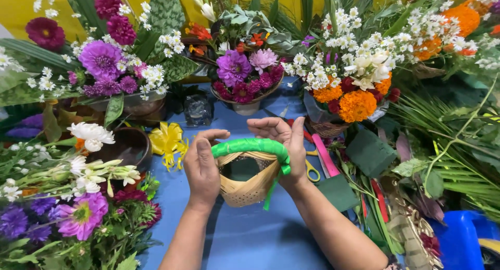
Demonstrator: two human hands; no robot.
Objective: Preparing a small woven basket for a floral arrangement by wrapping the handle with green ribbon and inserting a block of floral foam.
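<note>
Dead centre of the frame, low over the blue table (250,239), sits the small woven straw basket with the green-ribbon-wrapped handle (249,172), tipped toward me so I can see the dark foam block inside. My left hand (202,168) cups its left side, fingers curled over the handle end. My right hand (285,145) presses the other end, palm open, with a loose green tail hanging down there. Looks to me like I'm finishing the wrap; next it'd want that tail pinned tight. The yellow-handled scissors (312,171) lie just right, and the yellow ribbon bow (167,140) sits left.
</note>
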